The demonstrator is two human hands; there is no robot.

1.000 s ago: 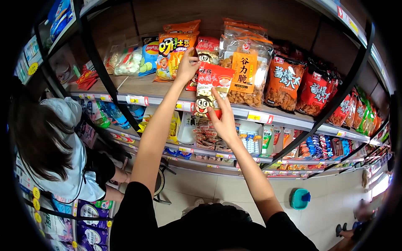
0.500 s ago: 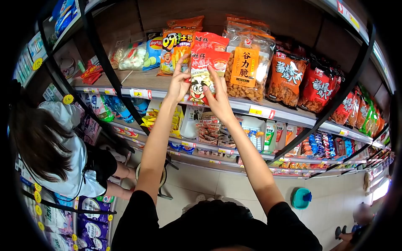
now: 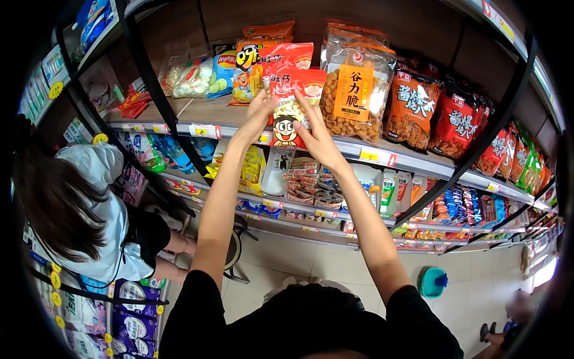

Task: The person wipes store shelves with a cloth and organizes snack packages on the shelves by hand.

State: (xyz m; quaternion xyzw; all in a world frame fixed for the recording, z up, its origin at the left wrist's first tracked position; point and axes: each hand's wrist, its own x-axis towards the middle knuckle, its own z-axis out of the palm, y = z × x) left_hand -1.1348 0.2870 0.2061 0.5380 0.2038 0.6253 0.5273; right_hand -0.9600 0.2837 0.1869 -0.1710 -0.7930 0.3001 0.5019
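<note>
A red-topped snack bag [image 3: 292, 113] with a cartoon face on its lower half stands upright at the front edge of the upper shelf. My right hand [image 3: 317, 136] grips its right side, with the thumb across the front. Along its left edge, my left hand [image 3: 258, 119] is closed, fingers curled against the bag and partly hidden behind it. Directly behind is a second red bag [image 3: 299, 52] of the same kind, mostly covered. To the right stands a clear bag of brown snacks with an orange label [image 3: 354, 94]; to the left is an orange potato-snack bag [image 3: 241, 87].
Orange and red snack bags [image 3: 412, 110] line the shelf rightward. Lower shelves hold yellow packets [image 3: 246, 170] and small goods. A person in a light shirt [image 3: 98, 221] is close on my left, near a stool [image 3: 234, 254]. A teal basket [image 3: 431, 282] sits on the floor.
My left hand's raised index finger has come down and curled at the bag's left edge. The rear red bag has shifted left relative to the front one.
</note>
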